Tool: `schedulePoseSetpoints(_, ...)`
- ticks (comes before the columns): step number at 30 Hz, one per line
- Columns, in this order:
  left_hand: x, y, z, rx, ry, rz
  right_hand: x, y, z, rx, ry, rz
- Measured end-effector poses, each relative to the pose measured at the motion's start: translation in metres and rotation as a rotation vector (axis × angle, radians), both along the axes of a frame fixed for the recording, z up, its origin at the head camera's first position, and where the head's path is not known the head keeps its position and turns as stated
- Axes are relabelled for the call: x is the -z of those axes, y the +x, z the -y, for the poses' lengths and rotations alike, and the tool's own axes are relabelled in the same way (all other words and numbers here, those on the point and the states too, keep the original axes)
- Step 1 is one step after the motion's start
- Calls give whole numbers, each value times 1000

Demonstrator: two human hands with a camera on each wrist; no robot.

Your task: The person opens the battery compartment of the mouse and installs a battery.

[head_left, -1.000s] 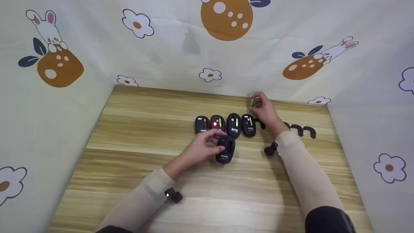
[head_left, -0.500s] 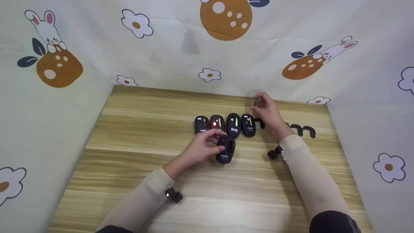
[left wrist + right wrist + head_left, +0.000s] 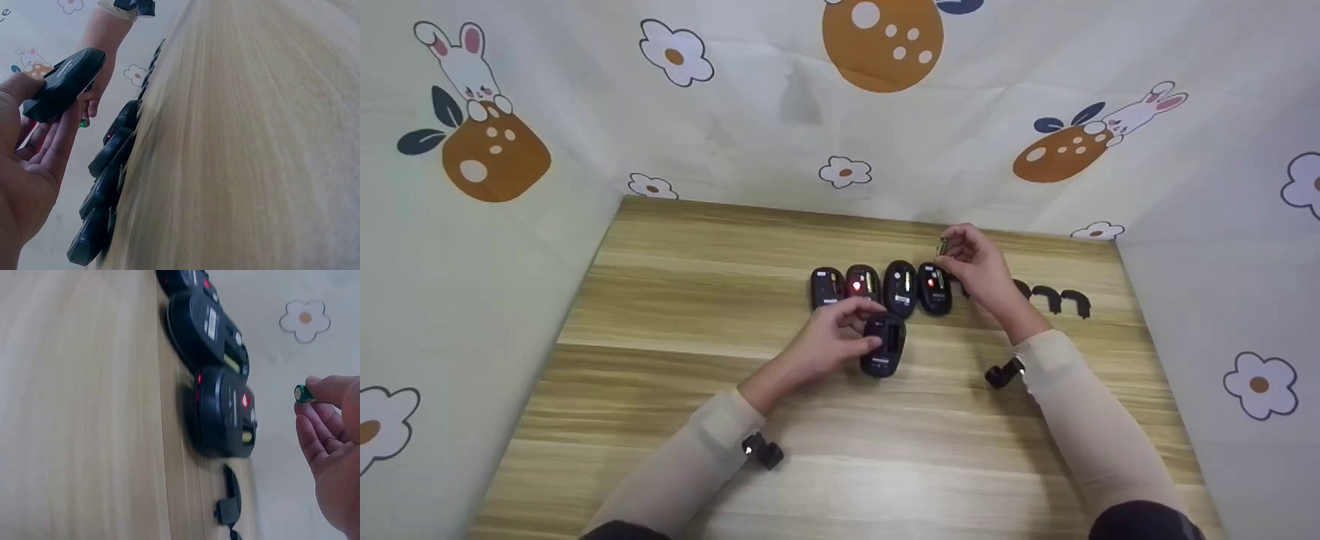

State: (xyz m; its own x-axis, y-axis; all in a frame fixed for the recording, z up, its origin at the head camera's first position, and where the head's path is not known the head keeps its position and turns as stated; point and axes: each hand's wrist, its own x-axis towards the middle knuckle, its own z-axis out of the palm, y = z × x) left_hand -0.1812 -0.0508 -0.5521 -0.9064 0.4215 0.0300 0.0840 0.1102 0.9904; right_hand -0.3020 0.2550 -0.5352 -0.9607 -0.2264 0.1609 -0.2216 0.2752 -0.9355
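Observation:
My left hand (image 3: 836,337) holds a black computer mouse (image 3: 883,356) between thumb and fingers, underside up, its battery slot dark and uncovered. In the left wrist view that mouse (image 3: 67,81) is lifted above the table. My right hand (image 3: 979,262) pinches a small green battery (image 3: 943,246) by the back edge of the table, just behind the row of mice. The battery's end (image 3: 302,393) faces the camera in the right wrist view. Nearest to this hand lies an upturned mouse (image 3: 935,290) with a battery in its slot and a red light showing.
Several upturned mice stand side by side, including one with a bright red light (image 3: 862,289) and one at the left end (image 3: 826,285). Several curved black battery covers (image 3: 1076,302) lie to the right, some behind my right hand. A patterned cloth wall (image 3: 765,135) encloses the wooden table (image 3: 660,300).
My right hand, with the battery, has moved slightly toward the row of mice. A red light now shows on the rightmost mouse. My left hand and its mouse have stayed put.

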Motion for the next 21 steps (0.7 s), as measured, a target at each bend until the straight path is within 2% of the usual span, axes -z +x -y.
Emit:
schedulePoseSetpoints(14,0,0,0,0,20,1,-17,44,16,-45,-67,-30)
schedulePoseSetpoints(21,1,-1,0,-2,18,4,-27,63,23,-69,-53,-39)
